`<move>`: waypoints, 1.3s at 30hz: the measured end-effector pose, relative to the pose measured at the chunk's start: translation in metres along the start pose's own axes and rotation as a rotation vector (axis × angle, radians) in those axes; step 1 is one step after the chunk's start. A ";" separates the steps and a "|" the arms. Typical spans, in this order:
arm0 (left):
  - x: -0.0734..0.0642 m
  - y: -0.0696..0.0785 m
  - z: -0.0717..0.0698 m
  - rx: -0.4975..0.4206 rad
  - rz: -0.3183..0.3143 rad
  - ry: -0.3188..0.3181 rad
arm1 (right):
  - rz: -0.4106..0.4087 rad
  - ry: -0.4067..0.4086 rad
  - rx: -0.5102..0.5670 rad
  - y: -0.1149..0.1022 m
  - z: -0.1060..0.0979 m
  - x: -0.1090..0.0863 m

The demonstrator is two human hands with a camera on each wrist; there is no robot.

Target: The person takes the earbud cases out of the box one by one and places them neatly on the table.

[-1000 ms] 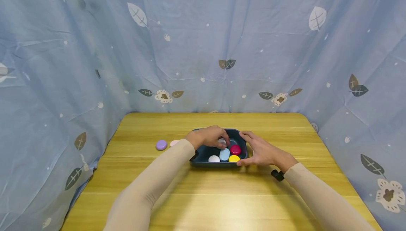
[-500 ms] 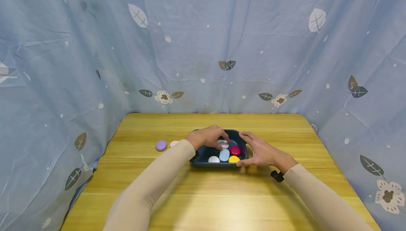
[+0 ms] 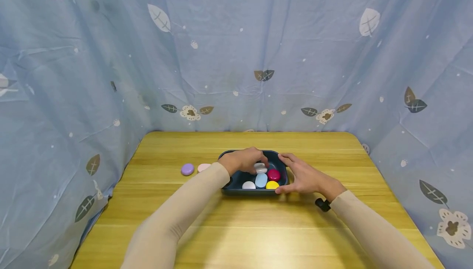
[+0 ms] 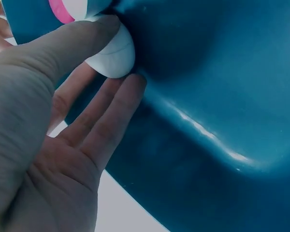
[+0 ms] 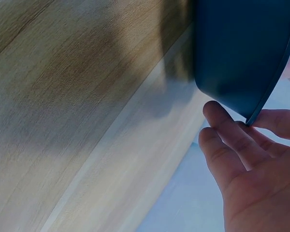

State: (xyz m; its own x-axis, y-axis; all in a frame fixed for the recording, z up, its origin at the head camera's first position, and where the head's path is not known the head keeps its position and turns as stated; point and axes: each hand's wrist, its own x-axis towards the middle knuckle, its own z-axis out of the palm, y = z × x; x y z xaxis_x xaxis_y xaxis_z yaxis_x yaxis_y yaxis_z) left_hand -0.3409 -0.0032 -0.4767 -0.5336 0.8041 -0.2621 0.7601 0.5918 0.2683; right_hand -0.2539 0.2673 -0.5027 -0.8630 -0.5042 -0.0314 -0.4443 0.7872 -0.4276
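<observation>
A dark blue rectangular box (image 3: 251, 192) with rounded corners stands on the table. My left hand (image 3: 245, 160) reaches into it and pinches a glossy white oval piece (image 3: 260, 168). In the left wrist view the thumb lies on that piece, with the fingers at its other side. My right hand (image 3: 306, 176) grips the box's right end, one finger at the far corner and the thumb at the near corner. Inside the box lie a light blue oval piece (image 3: 261, 180), a red one (image 3: 274, 174), a yellow one (image 3: 272, 185) and a white round one (image 3: 249, 185).
Left of the box, a purple round piece (image 3: 187, 169) and a pale pink piece (image 3: 203, 167) lie on the wooden table (image 3: 244, 232); the left sleeve partly covers the pink one. A patterned blue curtain (image 3: 221, 55) hangs behind the table and at both sides.
The white oval piece under my left hand has settled from tilted to flatter beside the light blue one. My left hand has shifted only slightly; the right hand and box stay put.
</observation>
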 end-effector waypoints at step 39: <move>-0.140 -0.057 -0.009 -0.053 -0.031 0.289 | 0.013 0.016 -0.024 -0.002 0.004 0.000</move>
State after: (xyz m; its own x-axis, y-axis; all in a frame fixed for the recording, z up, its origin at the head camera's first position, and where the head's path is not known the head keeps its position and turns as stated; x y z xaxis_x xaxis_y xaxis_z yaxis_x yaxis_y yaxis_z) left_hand -0.3129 -0.1488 -0.4469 -0.6454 0.7638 0.0020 0.7256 0.6123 0.3140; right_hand -0.2523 0.2641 -0.5052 -0.8726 -0.4879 -0.0222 -0.4383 0.8024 -0.4051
